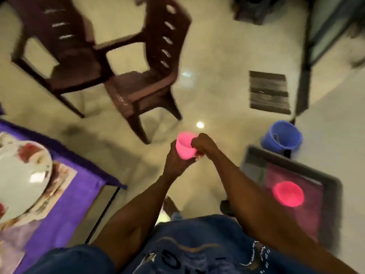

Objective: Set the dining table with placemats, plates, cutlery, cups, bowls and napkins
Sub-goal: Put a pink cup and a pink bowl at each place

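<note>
At frame centre: pink plastic cup (184,147), left hand (174,161) wrapped round wall, right hand (203,146) pinching rim at 3 o'clock. Likely light, stiff, unbreakable; wall grip best.

Two brown chairs (126,76), blue bucket (282,138)

Quick count: two brown plastic chairs (83,56) (150,76), one pink cup (184,146), one pink bowl (288,193), and one floral plate (21,175) on one placemat (59,180). Also one blue bucket (282,138) and one striped floor mat (269,91). Two hands (175,157) (204,145), both on that cup.
</note>
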Demonstrator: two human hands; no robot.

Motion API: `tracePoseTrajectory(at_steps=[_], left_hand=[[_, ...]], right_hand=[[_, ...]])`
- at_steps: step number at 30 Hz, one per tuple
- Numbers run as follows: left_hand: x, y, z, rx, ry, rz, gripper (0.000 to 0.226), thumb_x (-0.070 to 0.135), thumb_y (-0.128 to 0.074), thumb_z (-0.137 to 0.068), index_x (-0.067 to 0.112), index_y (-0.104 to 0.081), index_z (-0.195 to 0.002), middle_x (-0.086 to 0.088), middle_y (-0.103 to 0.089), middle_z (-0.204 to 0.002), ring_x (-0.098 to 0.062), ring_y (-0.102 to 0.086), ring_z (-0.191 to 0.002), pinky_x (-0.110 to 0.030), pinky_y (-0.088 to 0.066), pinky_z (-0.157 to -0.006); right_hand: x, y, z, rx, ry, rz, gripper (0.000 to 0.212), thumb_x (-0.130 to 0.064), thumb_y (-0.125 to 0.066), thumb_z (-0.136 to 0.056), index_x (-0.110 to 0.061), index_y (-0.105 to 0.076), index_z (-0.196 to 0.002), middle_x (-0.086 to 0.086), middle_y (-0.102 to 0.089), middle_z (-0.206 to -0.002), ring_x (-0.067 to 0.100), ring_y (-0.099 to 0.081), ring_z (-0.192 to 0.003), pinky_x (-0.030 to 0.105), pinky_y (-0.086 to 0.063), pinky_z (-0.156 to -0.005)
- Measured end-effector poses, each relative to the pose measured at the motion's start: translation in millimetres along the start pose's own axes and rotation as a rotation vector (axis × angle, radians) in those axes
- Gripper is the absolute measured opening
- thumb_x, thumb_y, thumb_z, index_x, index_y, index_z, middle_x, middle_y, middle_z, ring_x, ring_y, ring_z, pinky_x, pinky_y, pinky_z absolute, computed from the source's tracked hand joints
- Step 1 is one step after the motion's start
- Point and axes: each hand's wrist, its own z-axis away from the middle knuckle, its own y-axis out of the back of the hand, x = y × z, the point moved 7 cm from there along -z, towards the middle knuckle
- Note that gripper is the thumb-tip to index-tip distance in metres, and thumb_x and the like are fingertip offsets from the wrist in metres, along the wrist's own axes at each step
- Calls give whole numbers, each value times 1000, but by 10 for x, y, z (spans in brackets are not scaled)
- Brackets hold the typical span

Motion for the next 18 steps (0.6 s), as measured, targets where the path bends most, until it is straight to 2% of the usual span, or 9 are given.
tracePoseTrajectory(at_steps=[2,4,7,9,11,14,16,18], left_hand=[[-139,594,-109,132,38,-7,98,53,-91,-52,28,-41,-133,6,-61,-128,-12,-60,-112,-26,-51,-88],[-297,1199,-170,287,83,-3,101,48,-92,-55,22,-39,-137,-1,-61,-129,-20,-60,-114,-32,-51,-90],[-374,1906,-235,467,147,92,99,43,-91,-57,22,-38,-139,-2,-60,-130,-20,-59,-114,-27,-46,-85],[-408,2306,-247,613,156,167,100,49,-87,-55,23,-39,-138,3,-59,-128,-15,-58,-115,-25,-45,-85],[-443,2652,-271,759,165,209,105,52,-88,-54,21,-39,-141,1,-59,-132,-18,-58,-120,-25,-45,-89],[-514,3036,-311,909,220,223,107,41,-92,-60,17,-34,-146,-8,-54,-139,-25,-53,-126,-27,-43,-94],[-573,3265,-344,1000,237,250,110,50,-91,-54,18,-35,-144,-8,-54,-138,-25,-52,-126,-36,-46,-99],[-668,3467,-385,1095,245,273,110,55,-89,-53,20,-36,-143,-5,-52,-139,-21,-50,-128,-44,-46,-104]], right_hand=[[-495,-503,-163,2,61,51,43,-26,-60,-82,4,-61,-112,22,-67,-103,33,-64,-85,34,-50,-69],[-1054,-960,-150,69,181,98,40,-30,-61,-89,-1,-59,-115,20,-62,-119,35,-59,-107,35,-45,-87],[-1791,-1541,-38,102,451,10,28,-26,-63,-89,-4,-61,-107,17,-63,-111,35,-58,-105,36,-43,-89],[-2160,-1932,5,31,581,6,27,-24,-64,-88,-6,-64,-109,14,-64,-111,31,-59,-105,36,-45,-93],[-2486,-2252,8,-50,677,0,28,-23,-65,-88,-8,-66,-112,11,-66,-113,27,-60,-106,36,-46,-97],[-2877,-2623,-36,-202,711,-19,16,-19,-66,-90,-9,-69,-103,7,-68,-106,23,-62,-100,26,-46,-89],[-3117,-2883,-119,-309,713,25,15,-22,-66,-91,-9,-69,-98,5,-68,-102,20,-61,-95,20,-42,-80],[-3327,-3134,-215,-401,740,101,22,-29,-65,-91,-9,-69,-98,3,-67,-103,18,-60,-93,22,-42,-78]])
